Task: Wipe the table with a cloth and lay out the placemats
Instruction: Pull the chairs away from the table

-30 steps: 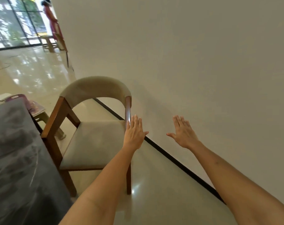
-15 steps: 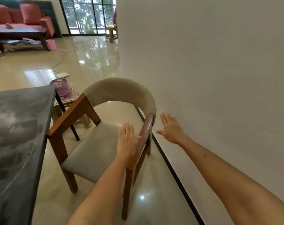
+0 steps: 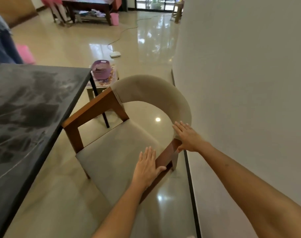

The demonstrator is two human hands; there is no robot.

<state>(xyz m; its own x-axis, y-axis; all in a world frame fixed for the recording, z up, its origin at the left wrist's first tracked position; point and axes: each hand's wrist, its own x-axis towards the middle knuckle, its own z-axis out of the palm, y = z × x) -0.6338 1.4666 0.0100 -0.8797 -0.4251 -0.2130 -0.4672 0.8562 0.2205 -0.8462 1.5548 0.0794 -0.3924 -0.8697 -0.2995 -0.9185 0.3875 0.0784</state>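
Note:
The dark marbled table (image 3: pixel 31 107) fills the left side, its top streaked with grey smears. A wooden chair (image 3: pixel 98 105) with a beige curved back and beige seat stands between the table and the wall. My left hand (image 3: pixel 147 166) lies flat with straight fingers over the chair's near wooden armrest and seat edge. My right hand (image 3: pixel 186 136) rests with straight fingers on the end of the chair's padded back, thumb beside the wood. No cloth or placemats are in view.
A purple basket (image 3: pixel 101 69) sits on a small stool just past the table corner. A white wall (image 3: pixel 249 83) runs close on the right. A white device (image 3: pixel 115 54) with a cable lies on the glossy floor. A person stands at the far left (image 3: pixel 2 42).
The view swung left and down, bringing the table and room into sight. Both hands came down from the air onto the chair, the right reaching its back, the left its armrest.

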